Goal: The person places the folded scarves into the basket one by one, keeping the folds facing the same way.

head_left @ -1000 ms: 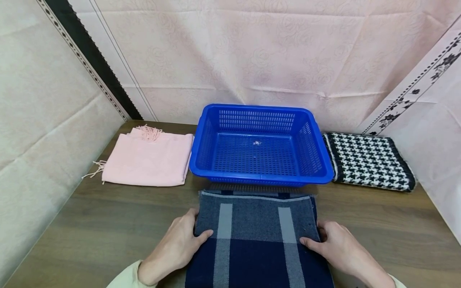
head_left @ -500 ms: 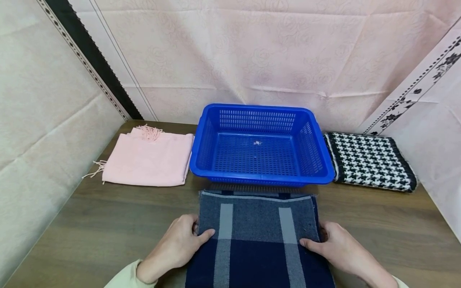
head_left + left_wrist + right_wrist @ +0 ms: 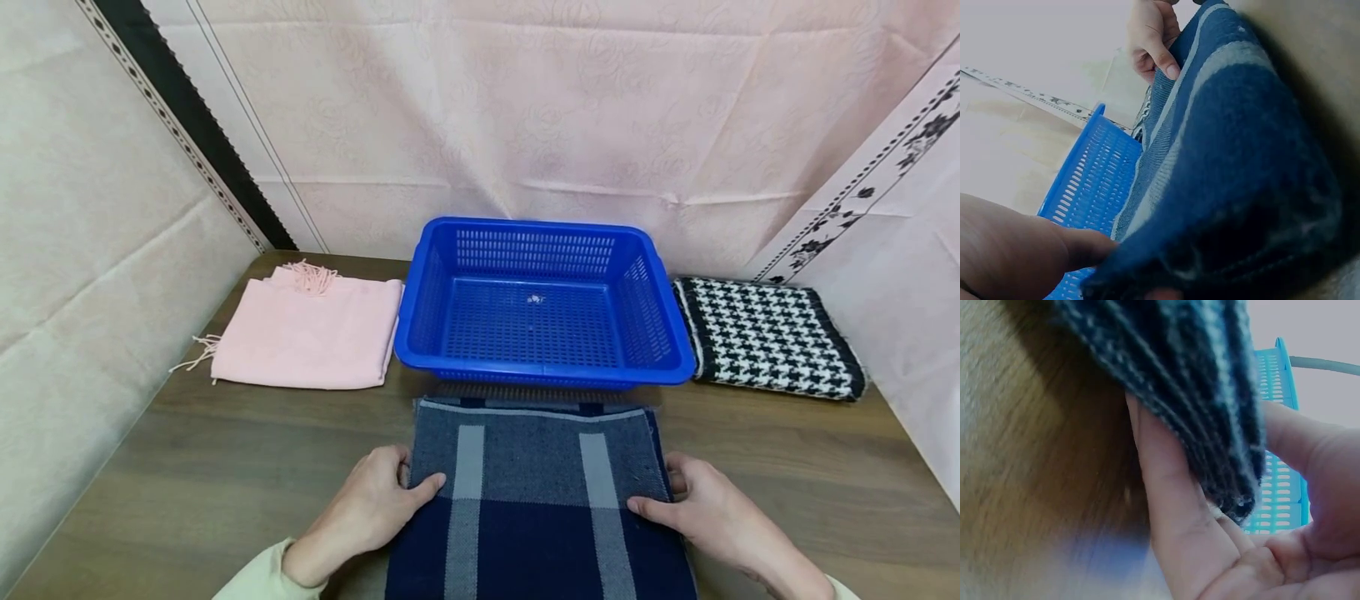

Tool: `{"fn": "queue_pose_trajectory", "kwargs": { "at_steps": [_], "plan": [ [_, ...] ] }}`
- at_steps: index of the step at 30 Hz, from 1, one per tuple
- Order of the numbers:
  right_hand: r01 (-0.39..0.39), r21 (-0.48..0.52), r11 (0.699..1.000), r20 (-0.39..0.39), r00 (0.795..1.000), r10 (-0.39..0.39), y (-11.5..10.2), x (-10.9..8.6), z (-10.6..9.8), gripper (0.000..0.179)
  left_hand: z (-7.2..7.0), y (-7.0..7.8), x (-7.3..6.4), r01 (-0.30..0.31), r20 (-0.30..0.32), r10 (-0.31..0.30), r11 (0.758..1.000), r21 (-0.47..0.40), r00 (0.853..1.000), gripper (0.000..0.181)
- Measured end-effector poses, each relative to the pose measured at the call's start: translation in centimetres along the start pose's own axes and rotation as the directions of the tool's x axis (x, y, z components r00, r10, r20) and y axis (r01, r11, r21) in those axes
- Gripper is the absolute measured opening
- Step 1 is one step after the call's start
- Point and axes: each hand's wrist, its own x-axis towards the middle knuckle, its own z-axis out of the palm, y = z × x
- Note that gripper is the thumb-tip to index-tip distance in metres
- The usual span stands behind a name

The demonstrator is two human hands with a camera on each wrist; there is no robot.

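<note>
A folded navy and grey striped scarf lies in front of the blue basket, its near end cut off by the head view. My left hand grips its left edge, thumb on top and fingers at the side and underneath. On the opposite edge, my right hand holds the cloth the same way. In the right wrist view the fingers pass beneath the stacked layers of the scarf. The left wrist view shows the scarf stretching between both hands, with the right hand at the far edge.
A blue plastic basket with slotted walls stands at the back of the wooden table. A folded pink fringed scarf lies to its left. To its right is a folded black-and-white houndstooth scarf. Cloth-covered walls surround the table.
My right hand has shifted very slightly at the scarf's edge. The left hand, the striped scarf and the basket look almost the same as before.
</note>
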Motion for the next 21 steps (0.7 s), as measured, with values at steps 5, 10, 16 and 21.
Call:
{"fn": "queue_pose_trajectory", "kwargs": {
  "at_steps": [5, 10, 16, 21],
  "plan": [
    [0.033, 0.036, 0.999, 0.045, 0.998, -0.035, 0.13, -0.18, -0.15, 0.058, -0.08, -0.01, -0.06, 0.015, 0.014, -0.015, 1.0, -0.018, 1.0, 0.05],
    [-0.007, -0.028, 1.0, -0.011, 1.0, 0.007, -0.29, -0.15, 0.07, 0.049, -0.33, -0.3, 0.06, 0.029, 0.018, -0.03, 0.999, 0.012, 0.999, 0.036],
    [-0.106, -0.104, 0.989, -0.079, 0.992, 0.098, -0.59, -0.14, 0.05, 0.062, -0.5, -0.44, 0.08, 0.008, 0.024, -0.008, 1.0, -0.019, 1.0, 0.036],
    [-0.11, -0.081, 0.991, -0.068, 0.992, 0.104, -0.53, -0.15, 0.01, 0.066, -0.4, -0.45, 0.01, -0.048, 0.02, 0.049, 0.997, -0.061, 0.999, 0.051]
  ]
}}
